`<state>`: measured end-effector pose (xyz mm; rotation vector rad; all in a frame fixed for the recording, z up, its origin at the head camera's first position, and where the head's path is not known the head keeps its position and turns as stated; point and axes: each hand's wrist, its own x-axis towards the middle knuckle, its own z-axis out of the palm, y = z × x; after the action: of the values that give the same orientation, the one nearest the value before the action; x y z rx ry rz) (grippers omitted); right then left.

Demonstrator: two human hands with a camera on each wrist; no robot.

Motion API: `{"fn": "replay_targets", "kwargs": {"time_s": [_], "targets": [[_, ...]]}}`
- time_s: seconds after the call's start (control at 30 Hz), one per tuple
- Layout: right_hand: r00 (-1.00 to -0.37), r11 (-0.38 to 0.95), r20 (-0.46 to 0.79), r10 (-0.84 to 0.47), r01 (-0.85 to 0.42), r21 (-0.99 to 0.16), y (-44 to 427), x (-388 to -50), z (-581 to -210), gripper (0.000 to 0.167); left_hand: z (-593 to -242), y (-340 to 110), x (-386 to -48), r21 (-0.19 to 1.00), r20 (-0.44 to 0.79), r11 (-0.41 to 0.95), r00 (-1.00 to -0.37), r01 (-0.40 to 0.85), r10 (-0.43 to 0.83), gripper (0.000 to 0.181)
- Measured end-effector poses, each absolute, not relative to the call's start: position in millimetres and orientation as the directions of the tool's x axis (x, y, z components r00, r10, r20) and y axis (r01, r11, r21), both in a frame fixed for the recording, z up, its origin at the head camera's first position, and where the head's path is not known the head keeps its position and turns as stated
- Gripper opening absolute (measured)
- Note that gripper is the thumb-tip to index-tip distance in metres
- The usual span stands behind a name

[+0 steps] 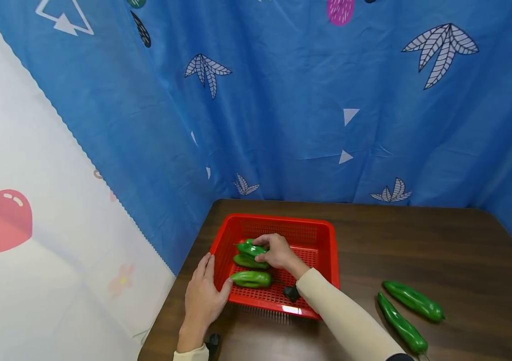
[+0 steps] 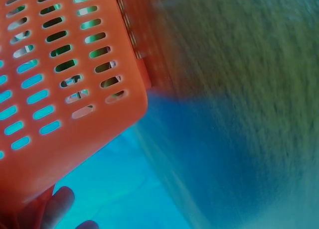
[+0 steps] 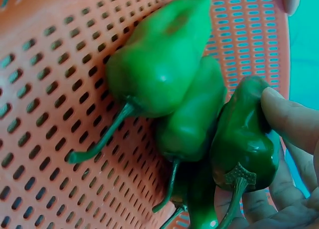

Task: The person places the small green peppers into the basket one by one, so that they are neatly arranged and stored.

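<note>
My right hand (image 1: 276, 251) reaches into a red plastic basket (image 1: 333, 250) and grips a green pepper (image 3: 244, 144) between thumb and fingers. In the right wrist view its stem points down toward the bottom edge. Several other green peppers lie in the basket: a pale plump one (image 3: 159, 64), another (image 3: 192, 119) beside it, and a darker one (image 3: 202, 201) partly hidden under the held pepper. My left hand (image 1: 204, 296) rests at the basket's near left corner, fingers along the left rim and thumb at the front rim. Only fingertips (image 2: 61, 201) show in the left wrist view.
Two long green peppers (image 1: 413, 301) (image 1: 401, 323) lie on the dark wooden table (image 1: 359, 225) to the right of the basket. A blue patterned curtain (image 1: 292, 125) hangs behind the table, and a white printed cloth (image 1: 66, 225) hangs at the left.
</note>
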<state>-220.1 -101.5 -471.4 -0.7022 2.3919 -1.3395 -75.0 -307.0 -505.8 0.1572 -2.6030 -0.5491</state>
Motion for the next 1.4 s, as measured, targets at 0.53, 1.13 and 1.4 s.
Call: {"fn": "replay_targets", "kwargs": {"time_s": [0.53, 1.13, 1.4], "targets": [[-0.815, 0.449, 0.006, -0.580, -0.326, -0.832, -104.1, -219.5, -480.9, 0.042, -504.5, -305.5, -74.3, 0.410, 0.413, 0.912, -0.885, -0.028, -0.213, 0.076], [-0.761, 0.442, -0.041, -0.648, -0.332, -0.834, -104.6, -217.4, -481.8, 0.044, -504.5, -304.2, -73.4, 0.404, 0.408, 0.914, -0.888, -0.032, -0.212, 0.075], [-0.751, 0.432, -0.052, -0.659, -0.321, -0.843, -104.6, -216.7, -482.2, 0.047, -505.5, -304.9, -73.0, 0.408, 0.401, 0.912, -0.890, -0.038, -0.216, 0.075]]}}
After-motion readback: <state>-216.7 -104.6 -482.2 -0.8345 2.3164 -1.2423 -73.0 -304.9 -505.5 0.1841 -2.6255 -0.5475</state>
